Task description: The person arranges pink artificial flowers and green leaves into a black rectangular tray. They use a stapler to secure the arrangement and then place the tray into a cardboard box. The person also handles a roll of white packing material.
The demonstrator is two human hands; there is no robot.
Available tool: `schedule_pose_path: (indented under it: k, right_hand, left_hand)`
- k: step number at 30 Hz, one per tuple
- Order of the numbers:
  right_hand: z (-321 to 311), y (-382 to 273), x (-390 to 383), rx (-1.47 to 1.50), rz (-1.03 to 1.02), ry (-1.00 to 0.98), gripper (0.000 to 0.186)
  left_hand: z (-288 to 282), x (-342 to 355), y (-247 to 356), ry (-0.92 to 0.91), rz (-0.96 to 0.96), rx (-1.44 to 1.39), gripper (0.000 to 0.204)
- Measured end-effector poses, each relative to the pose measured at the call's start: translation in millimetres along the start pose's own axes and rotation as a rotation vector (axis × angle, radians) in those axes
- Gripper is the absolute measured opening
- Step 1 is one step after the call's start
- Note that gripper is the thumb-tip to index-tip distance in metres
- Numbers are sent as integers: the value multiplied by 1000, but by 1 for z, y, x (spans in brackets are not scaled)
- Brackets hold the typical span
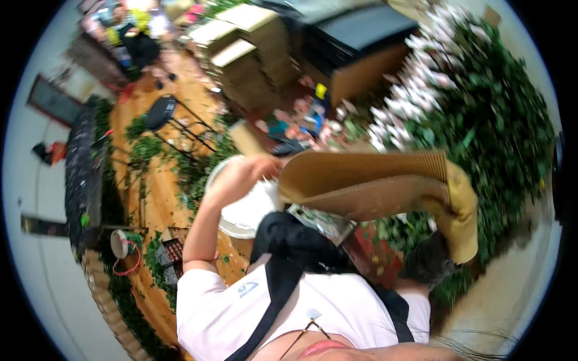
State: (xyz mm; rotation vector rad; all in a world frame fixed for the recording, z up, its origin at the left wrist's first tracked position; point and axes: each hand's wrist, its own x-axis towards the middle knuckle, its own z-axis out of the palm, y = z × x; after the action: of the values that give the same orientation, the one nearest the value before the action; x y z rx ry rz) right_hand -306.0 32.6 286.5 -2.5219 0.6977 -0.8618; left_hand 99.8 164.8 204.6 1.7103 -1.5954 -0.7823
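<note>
A bent sheet of brown corrugated cardboard [361, 171] stretches across in front of my chest, its ribbed edges showing. My right hand [460, 207], in a thick tan glove with a dark sleeve cover at the wrist, grips the sheet's right end. At the folded left end is my bare left hand [262, 169], its fingers curled together. Motion blur hides what those fingers hold, if anything. Below the left hand stands a round white tub [250, 210]. A black apron [295, 240] covers my front.
White-pink roses [415, 90] with dense green leaves [481, 132] are heaped at right. Stacked cardboard [247, 66] and a dark-topped box [361, 30] stand ahead. At left are a black stool [161, 112], a bucket [123, 243] and leaf-strewn wooden flooring [150, 198]. A person [141, 45] is far off.
</note>
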Motion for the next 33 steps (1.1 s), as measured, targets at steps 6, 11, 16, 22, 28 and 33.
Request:
schedule_pose_path:
  k: [6, 11, 16, 22, 28, 33]
  right_hand:
    - [31, 24, -21, -365, 263, -275, 23]
    - [154, 76, -30, -265, 384, -253, 21]
    - [206, 83, -16, -173, 330, -228, 21]
    - [157, 110, -2, -26, 436, -258, 35]
    - [219, 161, 24, -535, 738, -767, 39]
    - [229, 149, -5, -611, 424, -225, 49]
  left_hand:
    - [74, 104, -94, -114, -124, -320, 41]
    - [186, 152, -162, -350, 125, 363, 28]
    - [289, 169, -186, -543, 833, 237, 55]
    - [307, 160, -178, -617, 957, 345, 85]
    - [305, 165, -163, -680, 979, 333, 87]
    - [297, 162, -153, -788, 865, 572, 88]
